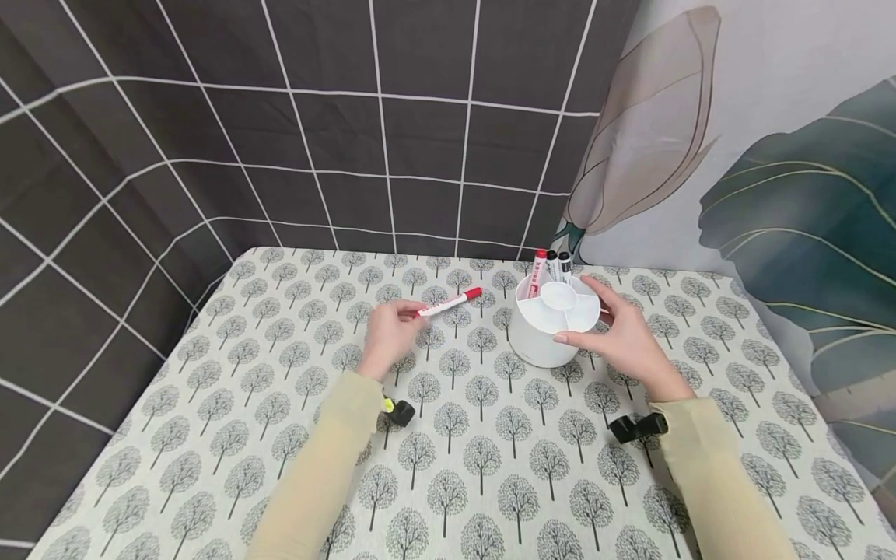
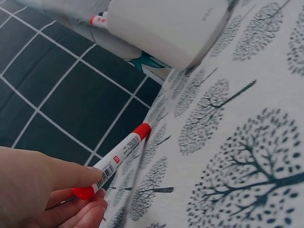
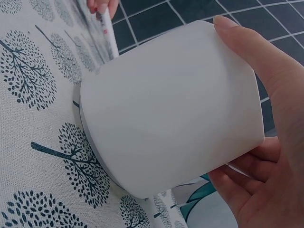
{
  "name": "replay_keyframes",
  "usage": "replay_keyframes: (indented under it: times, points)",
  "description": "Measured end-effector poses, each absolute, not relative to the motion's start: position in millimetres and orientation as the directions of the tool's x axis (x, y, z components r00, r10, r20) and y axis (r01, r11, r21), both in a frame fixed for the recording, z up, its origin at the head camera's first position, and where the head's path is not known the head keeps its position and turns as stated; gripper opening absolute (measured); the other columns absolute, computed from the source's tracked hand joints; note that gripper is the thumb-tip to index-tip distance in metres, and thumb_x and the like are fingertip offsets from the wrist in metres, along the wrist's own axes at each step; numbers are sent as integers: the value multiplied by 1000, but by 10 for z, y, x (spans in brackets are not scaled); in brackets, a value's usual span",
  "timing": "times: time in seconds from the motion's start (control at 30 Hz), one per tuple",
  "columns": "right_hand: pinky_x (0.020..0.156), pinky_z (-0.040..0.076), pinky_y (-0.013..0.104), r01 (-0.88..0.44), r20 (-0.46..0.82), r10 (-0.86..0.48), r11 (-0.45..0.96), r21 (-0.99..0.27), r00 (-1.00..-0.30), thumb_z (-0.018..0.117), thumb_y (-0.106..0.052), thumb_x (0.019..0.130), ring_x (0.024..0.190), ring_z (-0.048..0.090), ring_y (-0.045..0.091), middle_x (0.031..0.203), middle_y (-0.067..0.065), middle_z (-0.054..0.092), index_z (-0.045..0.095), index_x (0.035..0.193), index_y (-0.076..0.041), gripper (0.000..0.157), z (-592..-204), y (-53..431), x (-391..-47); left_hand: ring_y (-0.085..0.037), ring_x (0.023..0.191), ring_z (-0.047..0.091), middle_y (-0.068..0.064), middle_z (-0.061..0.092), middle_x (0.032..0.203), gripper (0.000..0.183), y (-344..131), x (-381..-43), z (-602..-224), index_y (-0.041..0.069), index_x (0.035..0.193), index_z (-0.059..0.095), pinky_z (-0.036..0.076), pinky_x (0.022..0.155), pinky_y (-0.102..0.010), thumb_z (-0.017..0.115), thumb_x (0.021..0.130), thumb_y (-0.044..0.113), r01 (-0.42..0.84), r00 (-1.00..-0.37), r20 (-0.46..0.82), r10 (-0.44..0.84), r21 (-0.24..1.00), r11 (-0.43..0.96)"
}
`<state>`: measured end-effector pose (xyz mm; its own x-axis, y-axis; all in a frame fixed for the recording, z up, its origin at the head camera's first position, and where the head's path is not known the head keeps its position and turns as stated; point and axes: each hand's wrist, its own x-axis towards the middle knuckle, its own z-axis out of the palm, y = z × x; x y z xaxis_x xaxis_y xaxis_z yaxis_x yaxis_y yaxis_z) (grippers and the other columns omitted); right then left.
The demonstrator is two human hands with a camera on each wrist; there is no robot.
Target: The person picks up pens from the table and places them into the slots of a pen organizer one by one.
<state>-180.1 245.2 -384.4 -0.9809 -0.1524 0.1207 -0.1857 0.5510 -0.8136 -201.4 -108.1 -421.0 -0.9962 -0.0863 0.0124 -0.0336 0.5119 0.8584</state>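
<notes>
My left hand (image 1: 393,334) pinches a white marker (image 1: 448,304) with red ends between thumb and fingers. In the left wrist view the marker (image 2: 118,159) slants up and away, its far red tip close to the cloth. To its right stands a round white pen holder (image 1: 542,342) with compartments around a raised middle cup. My right hand (image 1: 625,338) grips the holder's right side, thumb at the front rim and fingers behind. One red-capped marker (image 1: 537,272) and two black-capped markers (image 1: 558,265) stand in the holder's back compartments.
A table covered in tree-print cloth (image 1: 448,467) lies under both hands. Behind it hangs a dark curtain with a white grid (image 1: 336,132). A leaf-patterned curtain (image 1: 791,233) hangs at the right. Small black wrist cameras (image 1: 400,413) sit at both cuffs.
</notes>
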Motion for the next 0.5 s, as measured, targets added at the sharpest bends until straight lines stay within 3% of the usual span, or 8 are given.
replay_keyframes:
  times: [0.5]
  points:
    - [97,41,46,-186,122,-150,555,-811,-981,85,-43,62,120,45,29,146,4,32,30,146,-29,102,-3841,2455,-1791,-13,87,63,0,67,98,28,-1260,-2023,-3874,14,108,68,54,75,-25,74,81,22,59,-973,138,-185,923,381]
